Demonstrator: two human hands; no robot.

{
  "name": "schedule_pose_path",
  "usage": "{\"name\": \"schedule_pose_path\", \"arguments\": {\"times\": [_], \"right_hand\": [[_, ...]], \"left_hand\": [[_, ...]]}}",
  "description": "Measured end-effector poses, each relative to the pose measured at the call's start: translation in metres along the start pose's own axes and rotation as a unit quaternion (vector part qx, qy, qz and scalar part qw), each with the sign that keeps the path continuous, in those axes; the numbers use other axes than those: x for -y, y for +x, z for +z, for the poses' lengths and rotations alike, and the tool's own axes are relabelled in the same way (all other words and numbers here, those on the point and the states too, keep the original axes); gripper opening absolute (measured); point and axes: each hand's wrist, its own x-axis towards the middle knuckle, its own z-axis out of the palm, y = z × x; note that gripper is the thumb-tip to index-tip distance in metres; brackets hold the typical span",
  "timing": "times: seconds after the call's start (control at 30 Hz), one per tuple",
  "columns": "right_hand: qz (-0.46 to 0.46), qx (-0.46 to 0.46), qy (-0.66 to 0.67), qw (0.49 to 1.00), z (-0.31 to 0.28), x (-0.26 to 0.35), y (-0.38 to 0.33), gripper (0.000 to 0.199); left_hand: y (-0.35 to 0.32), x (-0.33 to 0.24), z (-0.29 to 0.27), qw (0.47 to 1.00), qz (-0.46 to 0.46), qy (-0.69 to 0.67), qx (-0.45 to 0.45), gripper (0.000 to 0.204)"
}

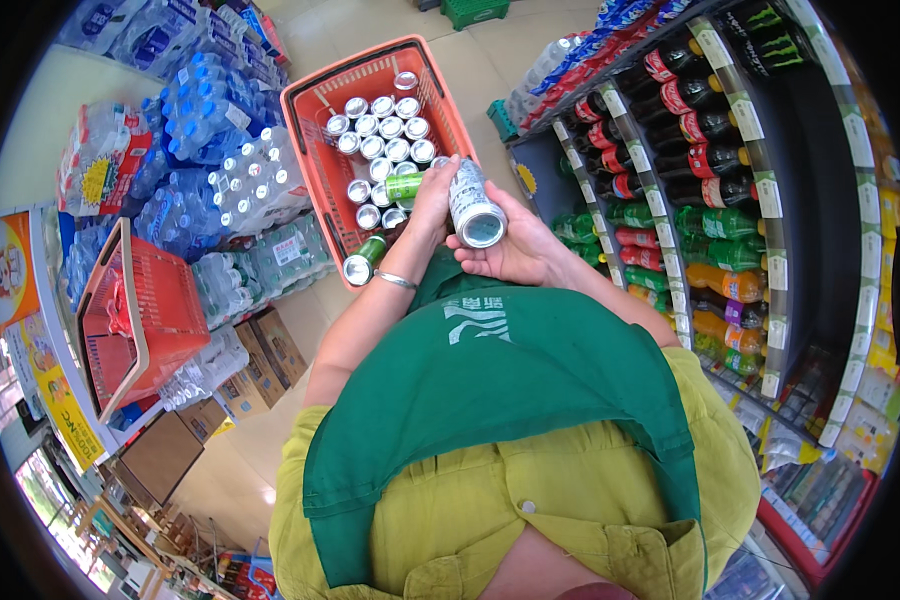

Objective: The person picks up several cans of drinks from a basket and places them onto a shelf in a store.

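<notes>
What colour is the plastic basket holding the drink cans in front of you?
Orange-red, the slotted plastic basket, clearest in the head view; the right hand holds a white metal can over it.

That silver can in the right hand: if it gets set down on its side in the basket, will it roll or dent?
The silver can is a smooth cylinder, so it would probably roll. The right hand grips it without denting, suggesting stiffness. The orange basket already holds packed cans, which might stop it.

An orange plastic shopping basket (315, 160) sat on the floor ahead of the person, with silver-topped drink cans (382, 130) standing in it. To its right ran a shelf rack (760, 190) of bottled soft drinks. To its left lay shrink-wrapped packs of water bottles (210, 130), and further left a second orange basket (140, 320) was tipped on its side.
</notes>
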Motion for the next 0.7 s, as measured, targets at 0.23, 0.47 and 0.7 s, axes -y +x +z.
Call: {"name": "schedule_pose_path", "arguments": {"times": [0.23, 0.47, 0.7], "right_hand": [[-0.239, -0.031, -0.145, 0.96, -0.012, 0.008, -0.005, 0.04], [-0.459, -0.036, -0.125, 0.879, -0.027, 0.084, -0.114, 0.065], [-0.636, -0.009, -0.028, 0.771, -0.046, 0.159, -0.255, 0.045]], "left_hand": [[-0.007, -0.045, 0.063, 0.944, 0.219, 0.238, 0.068, 0.026], [-0.016, -0.048, 0.157, 0.909, 0.214, 0.257, 0.248, 0.062], [-0.007, 0.016, 0.163, 0.902, 0.033, 0.325, 0.281, 0.041]]}}
